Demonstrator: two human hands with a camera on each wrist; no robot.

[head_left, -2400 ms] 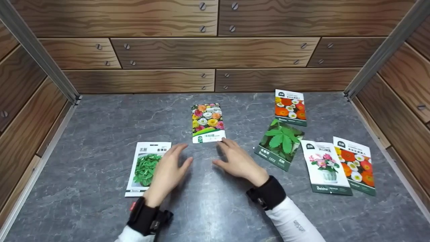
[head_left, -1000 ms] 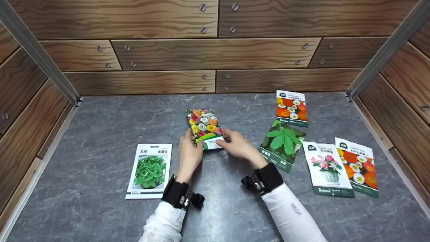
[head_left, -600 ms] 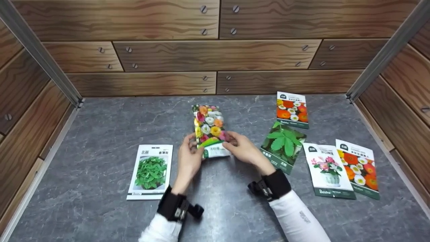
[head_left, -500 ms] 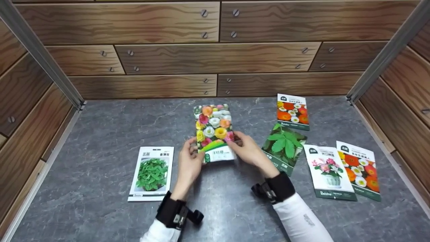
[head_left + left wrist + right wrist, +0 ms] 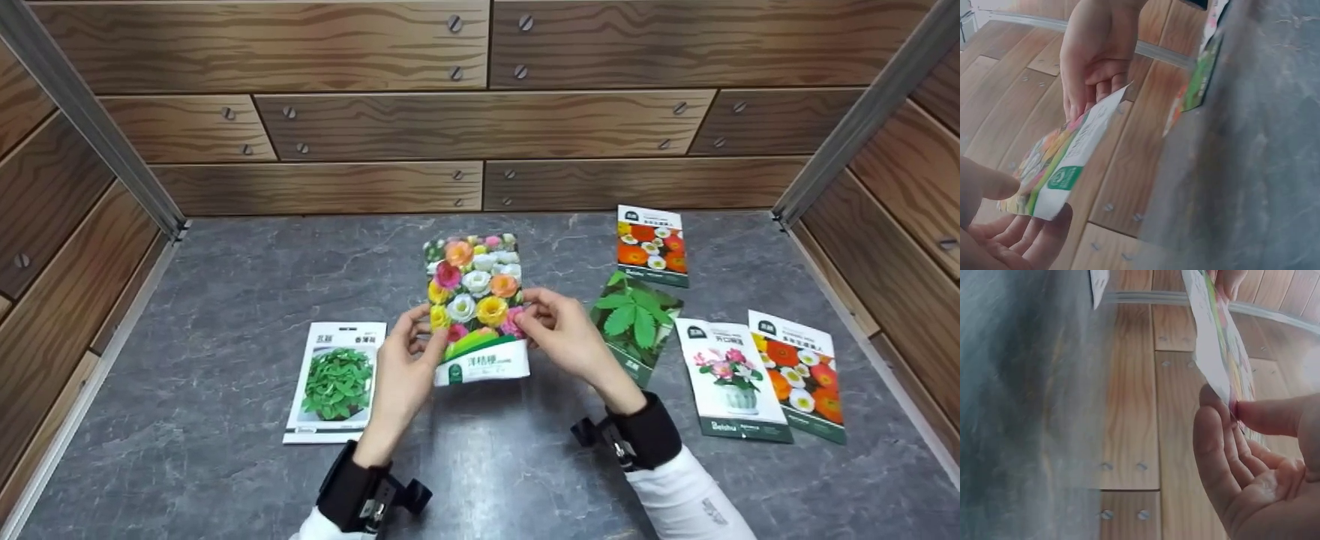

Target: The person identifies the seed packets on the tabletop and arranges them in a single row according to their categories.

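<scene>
A seed packet (image 5: pixel 480 300) printed with many-coloured flowers is held up above the table by both hands, its white end toward the person. My left hand (image 5: pixel 405 367) pinches its left edge, thumb on the front and fingers behind. On the opposite edge my right hand (image 5: pixel 570 341) pinches it the same way. Both wrist views show the packet lifted off the surface, thumb and fingertips on either side of it. Left of the left hand lies a white packet (image 5: pixel 337 382) with a green potted herb. Beside the right hand is a green-leaf packet (image 5: pixel 634 319), partly covered by that hand.
At the right lie a packet with pink flowers in a pot (image 5: pixel 731 382) and an orange-flower packet (image 5: pixel 802 375) partly beneath it. Another orange-flower packet (image 5: pixel 651 246) lies farther back, near the wood-patterned back wall (image 5: pixel 480 127). Side walls bound the grey table (image 5: pixel 247 270).
Both hands came to the colourful flower packet lying at the back, gripped its edges and raised it off the table, bringing it nearer the person. The other packets stay where they were.
</scene>
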